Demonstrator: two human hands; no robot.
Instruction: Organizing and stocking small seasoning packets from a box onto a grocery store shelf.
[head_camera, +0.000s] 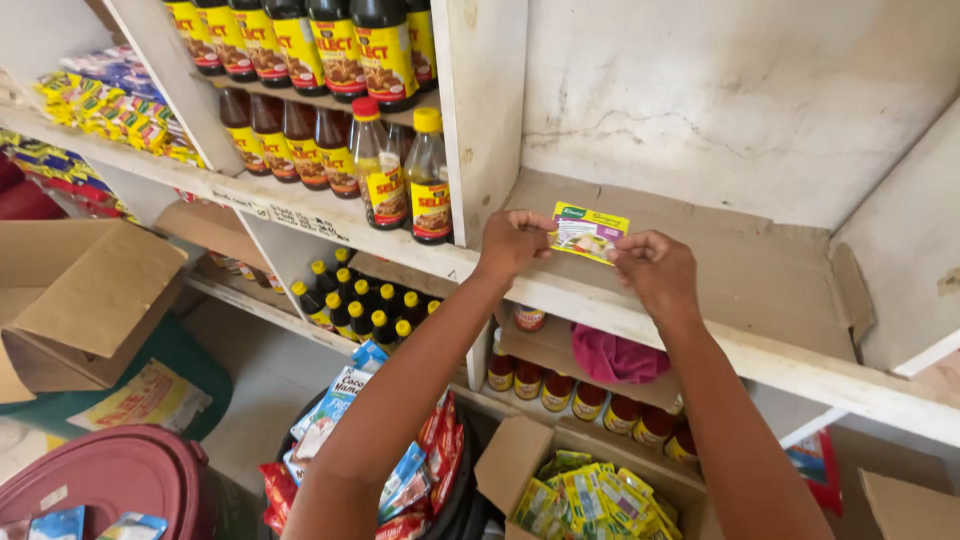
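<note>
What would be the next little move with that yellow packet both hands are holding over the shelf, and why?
Probably lower the yellow packet onto the flattened cardboard lining the shelf. The left hand and right hand pinch it at opposite ends just above that bare cardboard, and a box of similar yellow packets sits open below, so setting it down there looks likely.

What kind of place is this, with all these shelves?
Probably a small grocery shop or its stockroom: rows of sauce bottles on white shelves, an open box of yellow sachets, and both hands holding one sachet.
</note>
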